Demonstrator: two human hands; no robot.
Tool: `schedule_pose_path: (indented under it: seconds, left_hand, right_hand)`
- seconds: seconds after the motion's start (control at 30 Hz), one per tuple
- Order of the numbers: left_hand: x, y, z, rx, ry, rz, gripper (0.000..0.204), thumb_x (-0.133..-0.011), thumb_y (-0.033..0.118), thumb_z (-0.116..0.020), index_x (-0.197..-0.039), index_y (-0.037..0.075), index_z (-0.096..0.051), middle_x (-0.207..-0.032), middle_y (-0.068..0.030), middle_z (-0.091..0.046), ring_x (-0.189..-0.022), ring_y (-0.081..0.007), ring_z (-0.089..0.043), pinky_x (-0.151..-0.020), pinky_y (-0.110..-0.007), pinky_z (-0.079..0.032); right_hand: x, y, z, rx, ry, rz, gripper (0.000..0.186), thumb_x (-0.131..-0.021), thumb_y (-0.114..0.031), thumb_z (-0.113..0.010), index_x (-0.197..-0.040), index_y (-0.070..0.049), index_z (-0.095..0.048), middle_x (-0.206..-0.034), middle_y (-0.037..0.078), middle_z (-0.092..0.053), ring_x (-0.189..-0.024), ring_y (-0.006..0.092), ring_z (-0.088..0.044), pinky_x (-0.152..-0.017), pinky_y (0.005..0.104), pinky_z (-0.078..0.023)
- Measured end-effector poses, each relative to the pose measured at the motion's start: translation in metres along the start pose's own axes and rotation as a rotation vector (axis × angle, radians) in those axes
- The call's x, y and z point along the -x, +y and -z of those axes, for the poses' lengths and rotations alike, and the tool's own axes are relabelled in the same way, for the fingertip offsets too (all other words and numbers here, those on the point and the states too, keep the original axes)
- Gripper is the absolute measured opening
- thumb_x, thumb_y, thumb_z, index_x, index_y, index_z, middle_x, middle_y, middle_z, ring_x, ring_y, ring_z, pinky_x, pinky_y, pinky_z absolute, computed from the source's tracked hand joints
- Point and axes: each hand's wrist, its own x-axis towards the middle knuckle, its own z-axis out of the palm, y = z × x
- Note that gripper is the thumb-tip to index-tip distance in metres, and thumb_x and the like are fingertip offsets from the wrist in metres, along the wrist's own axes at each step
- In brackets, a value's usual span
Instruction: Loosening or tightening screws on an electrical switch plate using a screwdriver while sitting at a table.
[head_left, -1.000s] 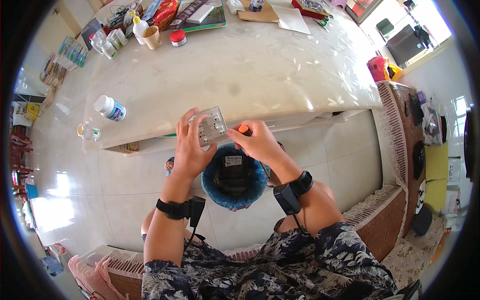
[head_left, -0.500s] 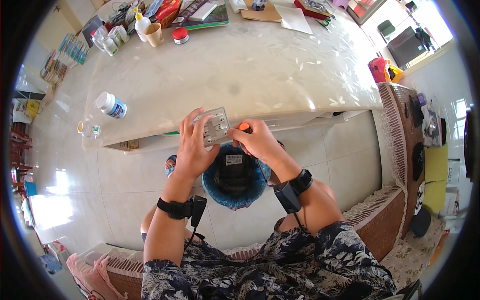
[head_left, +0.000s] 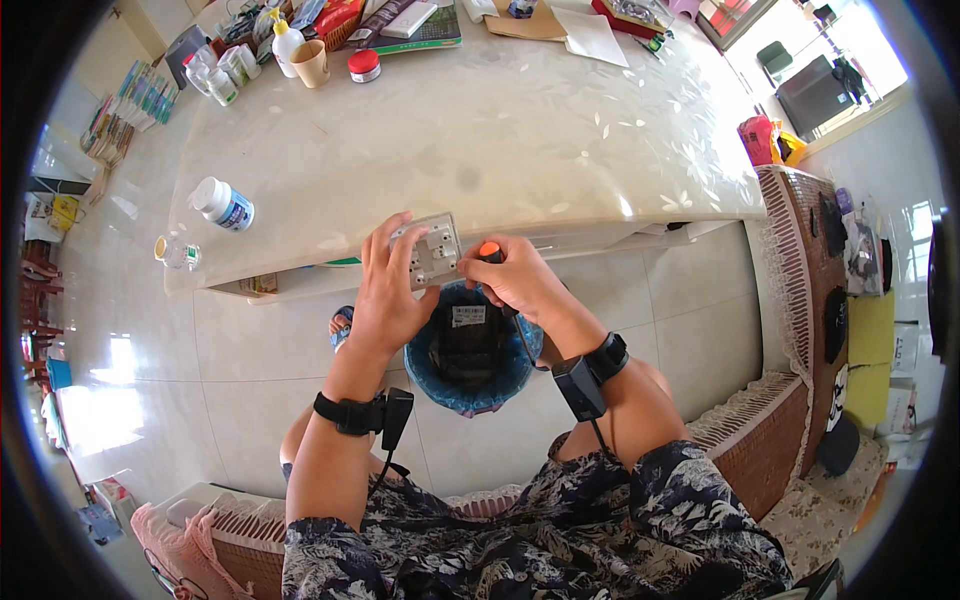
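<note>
Over the table's front edge, my left hand grips a square, pale grey wall socket or switch plate, thumb below and fingers over its far side. Its recessed side, with small fittings, faces up. Close on its right, my right hand is closed around a screwdriver with an orange and black handle. The screwdriver's thin shaft slants down toward my right wrist, away from the plate. My right thumb and fingertips are at the plate's right edge; whether they pinch something small there is hidden.
Below my hands stands a bin lined with a blue bag, a dark labelled package inside. On the table are a white bottle, a clear jar, a paper cup and a red-lidded jar. A woven-covered bench is at right.
Both hands keep nearly the same place and hold the same things. The plate and the screwdriver have shifted only very slightly.
</note>
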Motion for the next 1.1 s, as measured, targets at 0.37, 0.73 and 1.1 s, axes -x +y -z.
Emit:
schedule_pose_path:
  seconds: [0.37, 0.73, 1.1]
  left_hand:
    - [0.004, -0.012, -0.006, 0.029, -0.021, 0.118, 0.074, -0.06, 0.006, -0.079, -0.127, 0.008, -0.048, -0.137, -0.0173, -0.044, -0.129, -0.038, -0.041, -0.107, -0.044, -0.038]
    - [0.003, -0.019, -0.001, -0.077, 0.006, 0.105, 0.071, -0.064, 0.01, -0.078, -0.129, 0.009, -0.049, -0.135, -0.0145, -0.046, -0.128, -0.0351, -0.041, -0.107, -0.043, -0.036]
    - [0.005, -0.011, 0.001, -0.059, -0.035, 0.122, 0.069, -0.065, 0.01, -0.08, -0.127, 0.009, -0.051, -0.133, -0.0116, -0.049, -0.123, -0.031, -0.05, -0.102, -0.039, -0.043]
  right_hand:
    - [-0.005, 0.008, 0.002, 0.332, 0.167, 0.33, 0.013, -0.082, -0.01, -0.067, -0.088, 0.001, -0.066, -0.067, 0.003, -0.06, -0.065, 0.0093, -0.054, -0.061, 0.0273, -0.046]
    - [-0.008, 0.01, 0.016, 0.449, 0.23, 0.501, 0.015, -0.081, -0.014, -0.068, -0.086, 0.0, -0.067, -0.067, 0.007, -0.061, -0.061, 0.0134, -0.055, -0.059, 0.0273, -0.046]
    - [-0.007, 0.015, 0.017, 0.464, 0.212, 0.447, 0.017, -0.078, -0.015, -0.068, -0.086, -0.001, -0.069, -0.069, 0.01, -0.064, -0.062, 0.0173, -0.059, -0.063, 0.0301, -0.05]
